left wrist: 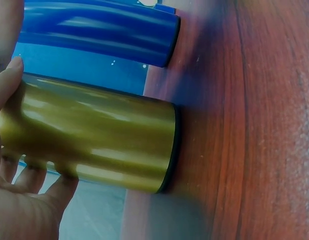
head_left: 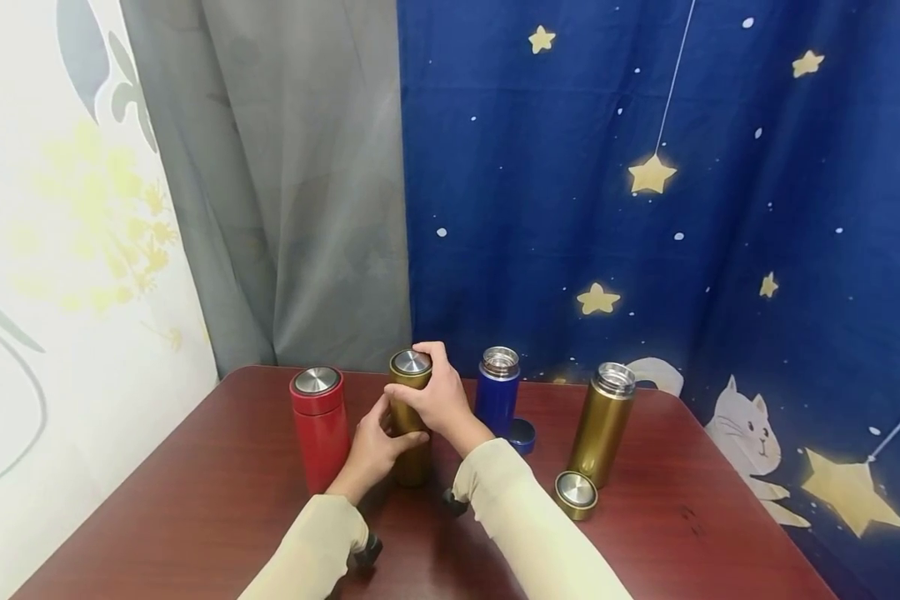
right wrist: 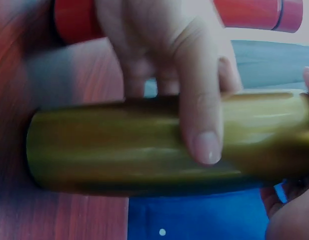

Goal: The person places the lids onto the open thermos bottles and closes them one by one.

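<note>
A gold thermos bottle stands upright on the table with its steel-topped lid on. My left hand grips its body around the middle; the left thumb lies across the front in the right wrist view. Higher up, my right hand holds the top around the lid, thumb and fingers on opposite sides. In the left wrist view the base of the gold thermos meets the tabletop. Left of it stands a lidded red thermos. To the right is an uncapped blue thermos.
A blue lid lies beside the blue thermos. Farther right stands a second gold thermos, uncapped, with its gold lid in front. All rest on a reddish-brown table. Grey and blue curtains hang behind.
</note>
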Demonstrator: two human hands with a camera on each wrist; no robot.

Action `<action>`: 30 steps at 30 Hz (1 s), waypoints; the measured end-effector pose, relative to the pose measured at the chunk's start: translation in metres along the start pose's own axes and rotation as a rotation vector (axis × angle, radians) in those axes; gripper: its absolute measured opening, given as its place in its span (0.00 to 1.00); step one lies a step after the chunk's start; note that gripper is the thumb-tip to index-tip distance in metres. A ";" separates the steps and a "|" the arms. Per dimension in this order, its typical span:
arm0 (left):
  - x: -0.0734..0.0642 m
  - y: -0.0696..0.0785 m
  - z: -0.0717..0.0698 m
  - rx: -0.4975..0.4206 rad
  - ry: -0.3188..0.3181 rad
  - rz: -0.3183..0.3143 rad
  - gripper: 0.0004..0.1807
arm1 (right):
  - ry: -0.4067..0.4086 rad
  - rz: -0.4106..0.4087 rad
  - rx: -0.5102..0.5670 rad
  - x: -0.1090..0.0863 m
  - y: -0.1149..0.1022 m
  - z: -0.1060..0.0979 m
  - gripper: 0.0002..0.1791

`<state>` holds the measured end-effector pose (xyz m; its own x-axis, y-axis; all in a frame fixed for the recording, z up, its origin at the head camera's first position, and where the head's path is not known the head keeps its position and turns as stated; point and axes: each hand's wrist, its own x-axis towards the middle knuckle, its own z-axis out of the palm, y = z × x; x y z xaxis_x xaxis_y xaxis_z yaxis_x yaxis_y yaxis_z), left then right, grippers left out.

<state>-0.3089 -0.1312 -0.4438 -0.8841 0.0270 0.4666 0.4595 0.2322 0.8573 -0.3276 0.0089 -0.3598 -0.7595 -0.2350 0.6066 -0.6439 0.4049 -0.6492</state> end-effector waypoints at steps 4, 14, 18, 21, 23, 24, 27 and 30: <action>-0.001 -0.001 -0.001 -0.018 -0.017 0.003 0.43 | -0.086 -0.038 0.038 0.001 0.002 -0.006 0.37; -0.003 -0.003 -0.005 -0.039 -0.025 -0.028 0.46 | -0.272 -0.068 0.159 0.004 0.008 -0.021 0.33; -0.001 -0.002 -0.003 -0.035 -0.015 -0.004 0.46 | -0.221 -0.060 0.099 0.004 0.007 -0.021 0.33; -0.001 -0.001 0.000 -0.026 0.009 -0.012 0.46 | -0.176 -0.076 0.056 0.004 0.009 -0.019 0.34; -0.002 0.001 0.001 -0.015 0.017 -0.017 0.47 | -0.139 -0.088 0.029 0.002 0.010 -0.016 0.34; -0.003 0.001 0.002 -0.009 0.020 -0.018 0.48 | -0.118 -0.094 0.015 0.002 0.011 -0.015 0.35; -0.004 0.002 0.004 -0.003 0.033 -0.013 0.48 | -0.060 -0.115 -0.018 0.001 0.011 -0.012 0.35; -0.005 0.002 0.005 -0.005 0.047 -0.005 0.47 | -0.020 -0.135 -0.050 0.001 0.010 -0.009 0.34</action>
<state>-0.3039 -0.1260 -0.4452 -0.8815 -0.0198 0.4717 0.4554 0.2277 0.8607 -0.3340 0.0204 -0.3621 -0.6683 -0.3077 0.6772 -0.7352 0.4116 -0.5385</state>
